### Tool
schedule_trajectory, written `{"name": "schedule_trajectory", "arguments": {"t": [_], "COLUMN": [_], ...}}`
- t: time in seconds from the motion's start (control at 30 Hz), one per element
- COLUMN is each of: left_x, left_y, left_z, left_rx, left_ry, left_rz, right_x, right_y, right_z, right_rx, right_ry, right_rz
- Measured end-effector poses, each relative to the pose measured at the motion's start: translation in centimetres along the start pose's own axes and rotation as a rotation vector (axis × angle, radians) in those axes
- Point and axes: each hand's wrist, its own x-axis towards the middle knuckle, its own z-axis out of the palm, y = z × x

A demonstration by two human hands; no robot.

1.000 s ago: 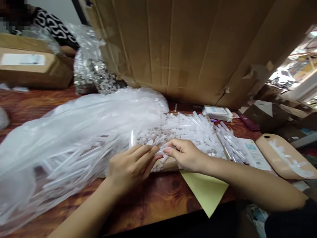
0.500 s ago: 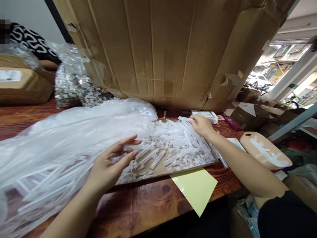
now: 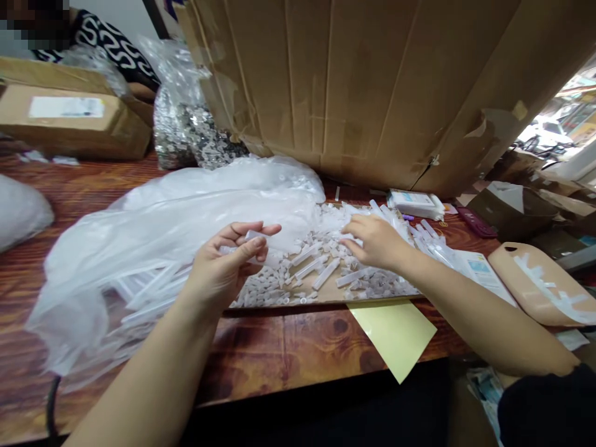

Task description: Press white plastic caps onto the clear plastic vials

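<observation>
My left hand (image 3: pixel 226 257) is closed around a clear plastic tube (image 3: pixel 255 236), held over the left side of a shallow cardboard tray (image 3: pixel 298 305). Over the tray's right half, my right hand (image 3: pixel 378 241) has its fingers bent down and thumb near them; what lies between the fingertips is too small and blurred to name. Small white plastic pieces (image 3: pixel 263 288) fill much of the tray, with several translucent tubes (image 3: pixel 326 273) among them. A large clear plastic bag (image 3: pixel 153 211) with more tubes inside lies to the left, against the tray.
Behind the tray rises a big cardboard box (image 3: pixel 354 93). A yellow sheet (image 3: pixel 395 335) sticks out below the tray. To the right lie a white packet (image 3: pixel 414 203) and a tan board (image 3: pixel 542 282). A bag of shiny parts (image 3: pixel 200 133) stands back left, near another person's patterned sleeve (image 3: pixel 114 46).
My right hand has come from the tray's far right corner toward its middle, nearer my left hand. The left hand has closed more on its tube. The view has turned left.
</observation>
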Motion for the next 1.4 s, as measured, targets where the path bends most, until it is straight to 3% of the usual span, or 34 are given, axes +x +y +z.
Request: {"name": "schedule_trajectory", "arguments": {"t": [0.1,0.3,0.53,0.8,0.9,1.1,1.2,1.4], "left_x": [0.0,0.2,0.1,-0.1,-0.3,-0.5,-0.7,-1.1], "left_y": [0.1,-0.2,-0.2,-0.7,-0.9,-2.0,-2.4,-2.9], "left_z": [-0.1,-0.5,-0.3,0.1,0.6,1.4,1.6,1.5], "left_rx": [0.013,0.040,-0.022,-0.003,0.012,-0.015,-0.059,0.075], "left_ry": [0.002,0.002,-0.027,-0.031,0.025,0.156,0.172,0.193], "left_rz": [0.015,0.020,0.015,-0.035,-0.007,-0.049,-0.124,-0.150], "right_x": [1.1,2.2,2.8,3.3,2.8,0.7,0.0,0.2], "right_y": [-2.6,-5.9,-7.8,-8.5,-7.3,-7.0,-8.5,-10.0], "right_z": [1.0,3.0,5.9,6.4,6.0,3.0,1.9,2.2], "right_rx": [0.071,0.315,0.160,0.142,0.207,0.717,0.815,0.607], "right_ry": [-0.172,-0.340,-0.350,-0.353,-0.221,0.347,0.439,0.545], "right_rz": [-0.203,-0.287,-0.279,-0.378,-0.364,-0.318,-0.413,-0.502]}}
